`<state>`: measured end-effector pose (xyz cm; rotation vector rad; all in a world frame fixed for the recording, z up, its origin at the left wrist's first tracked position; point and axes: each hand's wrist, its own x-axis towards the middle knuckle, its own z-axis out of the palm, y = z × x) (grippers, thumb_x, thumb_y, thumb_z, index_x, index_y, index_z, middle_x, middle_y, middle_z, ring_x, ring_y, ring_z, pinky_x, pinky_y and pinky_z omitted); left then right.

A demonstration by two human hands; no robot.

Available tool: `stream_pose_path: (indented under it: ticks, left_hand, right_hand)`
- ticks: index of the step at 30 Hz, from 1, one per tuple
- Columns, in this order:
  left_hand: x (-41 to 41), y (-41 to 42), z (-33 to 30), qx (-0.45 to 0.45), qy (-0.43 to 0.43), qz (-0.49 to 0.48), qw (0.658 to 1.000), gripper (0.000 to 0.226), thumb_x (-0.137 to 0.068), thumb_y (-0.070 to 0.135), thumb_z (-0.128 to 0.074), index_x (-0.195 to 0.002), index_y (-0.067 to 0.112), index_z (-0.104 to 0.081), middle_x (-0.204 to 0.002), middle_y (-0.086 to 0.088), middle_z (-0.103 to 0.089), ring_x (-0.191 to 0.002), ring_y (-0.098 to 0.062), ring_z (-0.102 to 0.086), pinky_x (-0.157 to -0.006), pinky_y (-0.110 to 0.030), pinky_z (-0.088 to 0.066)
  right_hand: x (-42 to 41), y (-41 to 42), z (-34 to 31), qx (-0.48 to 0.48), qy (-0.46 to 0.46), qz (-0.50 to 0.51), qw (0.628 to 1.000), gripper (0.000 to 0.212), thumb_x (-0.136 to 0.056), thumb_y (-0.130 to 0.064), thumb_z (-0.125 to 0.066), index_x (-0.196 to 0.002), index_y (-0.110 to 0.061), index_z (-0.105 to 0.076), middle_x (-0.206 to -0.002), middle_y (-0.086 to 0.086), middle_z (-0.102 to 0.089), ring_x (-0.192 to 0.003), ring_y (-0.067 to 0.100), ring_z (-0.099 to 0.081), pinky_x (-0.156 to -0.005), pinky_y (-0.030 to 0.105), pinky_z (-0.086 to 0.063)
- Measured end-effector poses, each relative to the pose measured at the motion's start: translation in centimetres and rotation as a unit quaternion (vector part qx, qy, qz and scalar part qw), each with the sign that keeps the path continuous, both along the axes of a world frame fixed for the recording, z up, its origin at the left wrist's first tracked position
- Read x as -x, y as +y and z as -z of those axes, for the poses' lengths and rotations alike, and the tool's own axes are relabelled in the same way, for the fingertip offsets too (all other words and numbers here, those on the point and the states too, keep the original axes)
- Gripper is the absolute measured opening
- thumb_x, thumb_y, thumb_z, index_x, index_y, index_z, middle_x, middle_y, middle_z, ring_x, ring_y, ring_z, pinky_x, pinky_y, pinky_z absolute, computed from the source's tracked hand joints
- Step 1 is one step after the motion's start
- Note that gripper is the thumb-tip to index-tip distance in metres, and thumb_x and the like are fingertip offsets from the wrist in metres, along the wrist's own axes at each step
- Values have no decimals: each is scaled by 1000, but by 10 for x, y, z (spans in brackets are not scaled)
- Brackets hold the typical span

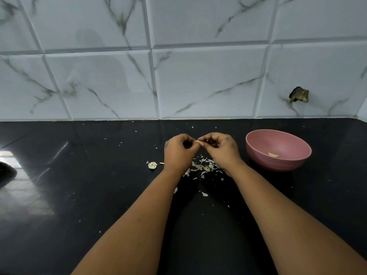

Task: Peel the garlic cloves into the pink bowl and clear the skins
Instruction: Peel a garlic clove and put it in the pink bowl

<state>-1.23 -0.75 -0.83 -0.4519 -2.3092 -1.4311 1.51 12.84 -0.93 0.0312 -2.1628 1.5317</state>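
Observation:
My left hand [179,150] and my right hand [221,148] meet above the black counter, fingers curled, both pinching a small garlic clove [198,142] between their fingertips. Only the clove's pale tip shows. To the right stands the pink bowl [258,139] with a peeled clove [273,155] inside. A heap of papery garlic skins [204,167] lies on the counter below my hands. The remnant of a garlic head [152,165] lies left of my left wrist.
The black counter [99,195] carries small skin flakes scattered around, one larger flake [204,194] between my forearms. A marble-tiled wall [178,76] rises behind, with a broken hole [299,94] at the right. A dark object [7,172] sits at the left edge.

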Motion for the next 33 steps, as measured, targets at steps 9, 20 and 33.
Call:
stream_pose_path:
  ticks: [9,20,33]
  left_hand:
    - [-1,5,-1,-101,-58,35,993,12,-85,18,-68,-74,21,-71,-66,6,-69,-62,-4,-63,-62,-24,-53]
    - [-5,7,-2,-185,-168,102,963,22,-90,8,-51,-71,9,-61,-63,-3,-61,-64,-18,-58,-61,-33,-50]
    - [4,3,7,-65,-118,54,989,6,-87,17,-72,-91,20,-71,-84,3,-71,-80,-14,-69,-76,-33,-56]
  right_hand:
    - [-5,-2,-6,231,-78,-106,964,10,-87,-4,-67,-86,-14,-72,-78,3,-69,-73,12,-60,-70,25,-49]
    - [-6,-2,-10,298,-99,-131,940,18,-96,-3,-54,-101,-12,-69,-80,0,-64,-72,7,-57,-70,22,-49]
    - [-3,1,-7,202,-62,-24,977,11,-85,-3,-69,-94,-9,-71,-80,0,-70,-70,4,-62,-60,14,-48]
